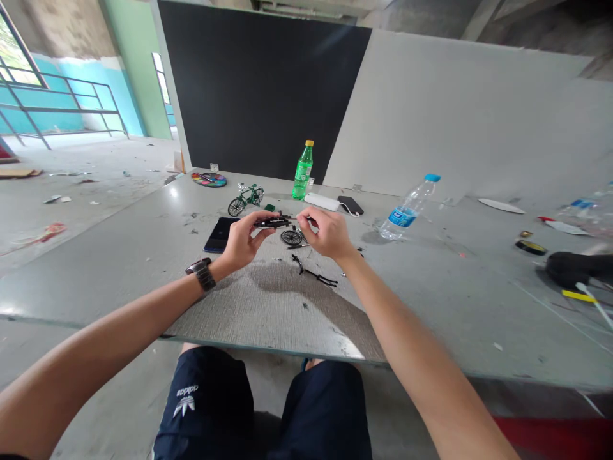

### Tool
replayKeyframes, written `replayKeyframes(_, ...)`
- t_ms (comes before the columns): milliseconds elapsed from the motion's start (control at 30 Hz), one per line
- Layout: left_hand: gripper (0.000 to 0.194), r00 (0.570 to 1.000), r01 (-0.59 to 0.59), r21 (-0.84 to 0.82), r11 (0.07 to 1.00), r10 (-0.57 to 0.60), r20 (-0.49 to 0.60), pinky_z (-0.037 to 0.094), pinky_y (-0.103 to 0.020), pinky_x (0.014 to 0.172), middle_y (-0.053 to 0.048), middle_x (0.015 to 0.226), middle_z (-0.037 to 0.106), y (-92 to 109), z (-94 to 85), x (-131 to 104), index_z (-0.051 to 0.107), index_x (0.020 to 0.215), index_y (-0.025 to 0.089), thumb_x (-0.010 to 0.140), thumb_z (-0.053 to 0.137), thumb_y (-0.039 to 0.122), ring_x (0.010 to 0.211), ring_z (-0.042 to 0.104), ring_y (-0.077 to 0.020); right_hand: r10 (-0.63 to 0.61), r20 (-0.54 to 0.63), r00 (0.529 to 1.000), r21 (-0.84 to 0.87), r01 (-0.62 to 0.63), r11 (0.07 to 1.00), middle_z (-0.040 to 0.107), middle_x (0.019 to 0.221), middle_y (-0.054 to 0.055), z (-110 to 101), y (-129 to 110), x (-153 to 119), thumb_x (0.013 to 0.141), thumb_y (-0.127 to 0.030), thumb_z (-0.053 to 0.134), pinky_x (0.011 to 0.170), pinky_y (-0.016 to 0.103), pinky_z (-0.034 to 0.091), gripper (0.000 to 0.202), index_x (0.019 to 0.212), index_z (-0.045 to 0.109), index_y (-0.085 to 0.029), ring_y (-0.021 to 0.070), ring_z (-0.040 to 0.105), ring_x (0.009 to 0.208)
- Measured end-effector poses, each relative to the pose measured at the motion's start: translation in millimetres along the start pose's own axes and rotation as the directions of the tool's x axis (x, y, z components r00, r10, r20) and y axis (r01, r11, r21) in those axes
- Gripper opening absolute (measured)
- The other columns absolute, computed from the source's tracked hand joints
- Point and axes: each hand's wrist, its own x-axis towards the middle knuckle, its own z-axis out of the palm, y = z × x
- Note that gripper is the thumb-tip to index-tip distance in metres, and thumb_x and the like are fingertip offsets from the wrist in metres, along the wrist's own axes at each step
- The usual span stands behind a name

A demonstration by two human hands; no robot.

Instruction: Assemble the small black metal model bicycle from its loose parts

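My left hand (243,239) is closed on a black model bicycle frame (272,222), held just above the table. To its right, my right hand (323,231) is pinched at the frame's right end around something too small to name. Below and between the hands lies a small spoked wheel (291,237). Nearer to me on the table is a thin black bicycle part with a forked end (316,276). A green model bicycle (246,199) stands upright beyond my left hand.
A dark phone (221,234) lies left of my left hand. Farther back stand a green bottle (302,171), a white power bank (322,202) and a black phone-like slab (350,205). A clear water bottle (409,209) is to the right, with black tape (530,247) beyond it.
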Motion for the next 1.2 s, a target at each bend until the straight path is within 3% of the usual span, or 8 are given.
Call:
replayKeyframes(267,0.025,1.0,0.006,-0.014,1.0,-0.006,-0.007,0.057,-0.029,0.074,-0.008,0.115,0.076,-0.7,0.6,-0.3,0.068,0.117,0.021,0.093,0.069,0.028,0.089,0.072,-0.0164,-0.066,0.021,0.998,-0.16,0.069,0.985,0.074,0.082,0.003,0.3,-3.2,-0.3,0.104,-0.032,0.042,0.053,0.031,0.029,0.027,0.092,0.063,-0.02,0.0126,0.054,0.057)
replayKeyframes(467,0.025,0.999,0.045,-0.006,0.999,-0.045,-0.008,0.052,-0.026,0.062,-0.007,0.115,0.076,-1.5,0.7,-0.1,0.069,0.116,0.022,0.092,0.07,0.03,0.076,0.068,-0.0134,-0.056,0.081,0.995,-0.186,0.07,0.98,0.075,0.092,0.004,3.0,-4.6,-2.7,0.106,-0.031,0.041,0.054,0.03,0.029,0.026,0.098,0.064,-0.02,0.0125,0.059,0.064)
replayKeyframes(567,0.026,0.999,0.035,-0.012,0.999,-0.035,0.005,0.053,-0.027,0.064,-0.007,0.114,0.076,-0.8,0.6,-0.1,0.069,0.117,0.021,0.092,0.07,0.03,0.074,0.067,-0.013,-0.028,0.089,0.996,-0.14,0.04,0.989,0.072,0.093,0.005,5.2,-3.9,-3.3,0.107,-0.034,0.039,0.055,0.03,0.029,0.028,0.101,0.064,-0.021,0.0136,0.057,0.066)
replayKeyframes(767,0.026,0.999,-0.028,-0.028,0.999,0.029,0.027,0.057,-0.032,0.08,-0.009,0.118,0.076,1.3,0.4,0.3,0.067,0.118,0.02,0.094,0.067,0.029,0.098,0.072,-0.0189,0.06,0.086,0.995,0.086,-0.067,0.994,0.062,0.09,0.004,6.0,-0.3,-0.4,0.108,-0.041,0.035,0.062,0.03,0.035,0.032,0.099,0.062,-0.024,0.0161,0.052,0.072)
replayKeyframes(867,0.026,0.999,-0.03,-0.024,0.999,0.031,0.025,0.058,-0.032,0.079,-0.009,0.118,0.075,2.4,0.4,0.3,0.068,0.119,0.02,0.094,0.067,0.029,0.096,0.072,-0.0187,0.064,0.081,0.995,0.148,-0.076,0.986,0.061,0.088,0.004,4.0,-0.2,0.9,0.107,-0.042,0.036,0.066,0.031,0.037,0.032,0.097,0.061,-0.025,0.0169,0.052,0.074)
replayKeyframes(1000,0.024,1.0,-0.001,0.01,1.0,0.001,0.015,0.055,-0.028,0.07,-0.007,0.114,0.077,3.4,0.7,0.3,0.069,0.116,0.021,0.093,0.069,0.028,0.084,0.071,-0.0157,0.051,0.099,0.994,0.134,-0.064,0.989,0.063,0.091,0.006,0.4,-1.2,2.1,0.107,-0.042,0.037,0.068,0.031,0.038,0.033,0.096,0.063,-0.023,0.0177,0.054,0.077)
replayKeyframes(1200,0.023,1.0,0.027,-0.011,1.0,-0.027,0.009,0.056,-0.029,0.07,-0.007,0.111,0.077,1.9,3.0,1.0,0.07,0.114,0.021,0.092,0.069,0.024,0.087,0.071,-0.0166,0.011,0.094,0.995,0.08,-0.018,0.997,0.064,0.091,0.006,-2.5,-0.8,2.0,0.106,-0.039,0.04,0.065,0.031,0.038,0.032,0.097,0.065,-0.022,0.0171,0.056,0.076)
